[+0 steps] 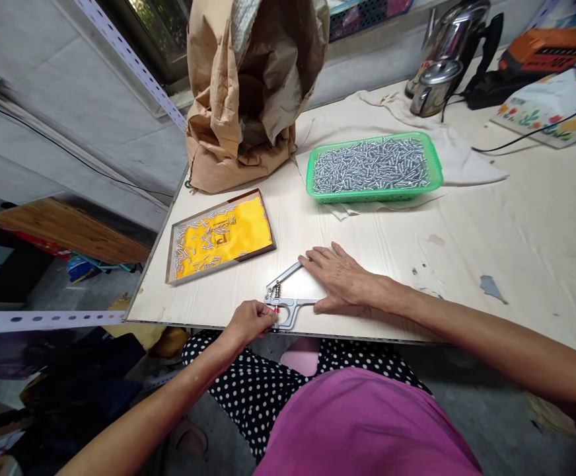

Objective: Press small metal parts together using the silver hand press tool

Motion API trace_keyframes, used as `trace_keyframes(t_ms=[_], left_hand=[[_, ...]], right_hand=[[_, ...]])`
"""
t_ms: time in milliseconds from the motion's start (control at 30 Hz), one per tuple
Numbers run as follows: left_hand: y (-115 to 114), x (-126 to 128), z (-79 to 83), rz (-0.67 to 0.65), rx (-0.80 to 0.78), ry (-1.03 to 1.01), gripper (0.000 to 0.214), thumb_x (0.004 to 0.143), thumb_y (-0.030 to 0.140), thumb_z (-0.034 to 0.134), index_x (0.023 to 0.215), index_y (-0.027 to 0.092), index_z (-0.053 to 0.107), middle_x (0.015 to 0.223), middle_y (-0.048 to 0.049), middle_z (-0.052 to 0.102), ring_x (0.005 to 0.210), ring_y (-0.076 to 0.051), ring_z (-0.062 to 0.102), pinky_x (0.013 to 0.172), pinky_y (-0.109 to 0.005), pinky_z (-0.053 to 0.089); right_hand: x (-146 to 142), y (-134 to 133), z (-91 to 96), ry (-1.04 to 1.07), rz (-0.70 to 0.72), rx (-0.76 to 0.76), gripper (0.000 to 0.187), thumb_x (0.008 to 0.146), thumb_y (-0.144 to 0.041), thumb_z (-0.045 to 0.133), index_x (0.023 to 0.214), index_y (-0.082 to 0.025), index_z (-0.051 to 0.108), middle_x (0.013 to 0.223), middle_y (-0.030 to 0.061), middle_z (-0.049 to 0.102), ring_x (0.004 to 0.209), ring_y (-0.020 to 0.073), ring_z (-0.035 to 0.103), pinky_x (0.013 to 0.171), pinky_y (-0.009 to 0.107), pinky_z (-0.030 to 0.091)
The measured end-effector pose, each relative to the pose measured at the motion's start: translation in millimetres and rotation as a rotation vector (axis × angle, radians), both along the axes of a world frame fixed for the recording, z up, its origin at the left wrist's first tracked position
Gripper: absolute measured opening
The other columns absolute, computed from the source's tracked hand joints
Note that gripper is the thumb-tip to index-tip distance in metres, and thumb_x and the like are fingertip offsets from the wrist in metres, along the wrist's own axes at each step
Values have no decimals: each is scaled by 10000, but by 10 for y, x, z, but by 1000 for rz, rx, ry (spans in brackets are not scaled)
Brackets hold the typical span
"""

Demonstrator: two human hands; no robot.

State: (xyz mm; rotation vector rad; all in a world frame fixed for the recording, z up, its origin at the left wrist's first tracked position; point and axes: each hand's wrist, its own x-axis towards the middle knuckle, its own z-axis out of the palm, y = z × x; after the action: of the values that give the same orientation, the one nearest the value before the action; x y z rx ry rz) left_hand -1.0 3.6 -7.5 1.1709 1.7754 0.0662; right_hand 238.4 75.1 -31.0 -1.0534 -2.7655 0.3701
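Observation:
A grey metal hand press tool [292,305] with two long handles, a coil spring and a red part lies near the table's front edge. At its left end, my left hand [250,322] is closed in a pinch beside the red part; what the fingertips hold is too small to make out. My right hand [340,277] lies over the handle ends, fingers stretched and spread, with the thumb by the lower handle. Beyond my left hand sits a shallow tray [209,264] with a yellow lining and scattered small metal pins. Many more pins fill a green basket [374,196].
A large brown paper sack [241,158] stands at the back left of the table. A cloth [461,158] lies under the green basket. At the back right are a steel kettle [454,33], a metal mug [434,89], an orange-and-black device [540,53] and a black cable [526,139].

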Motion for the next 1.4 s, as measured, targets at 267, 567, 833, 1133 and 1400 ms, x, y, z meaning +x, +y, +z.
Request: trace_keyframes(t_ms=[267,567,833,1133,1400], left_hand=[[-80,18,58,-89,63,118,242,784,359,610,674,145,637,609,-3,571,577,-148,545,581,-265,468],[25,430,12,-713,769,337,480,829,262,686,1264,175,501,1320,-128,532,1211,-296,474,964,-463,463],[366,480,1,-930,697,260,549,836,379,688,1298,160,485,1177,-113,594,1064,-267,522,913,-430,470],[324,477,-88,-890,692,163,283,943,402,526,992,157,658,919,-76,625,896,-228,512,803,-372,450],[286,480,-113,-839,758,238,372,918,466,543,1115,157,607,1024,-99,627,967,-248,541,845,-404,486]], right_hand=[[-20,-126,142,-27,17,-4,737,745,-381,752,1363,-112,453,1142,154,612,1037,300,517,996,510,335],[12,-314,109,130,-4,-32,669,828,-272,663,1405,-87,379,1133,172,612,1001,281,512,853,432,425],[68,-348,143,-17,-109,-46,507,768,-348,737,1180,-108,565,1053,153,602,949,280,520,786,409,448],[-11,-402,-70,21,-64,-40,83,907,-192,578,854,-148,624,848,81,613,816,209,540,716,334,407],[51,-326,-13,28,-80,44,222,892,-329,627,1004,-137,619,927,104,616,857,237,523,709,344,396]])
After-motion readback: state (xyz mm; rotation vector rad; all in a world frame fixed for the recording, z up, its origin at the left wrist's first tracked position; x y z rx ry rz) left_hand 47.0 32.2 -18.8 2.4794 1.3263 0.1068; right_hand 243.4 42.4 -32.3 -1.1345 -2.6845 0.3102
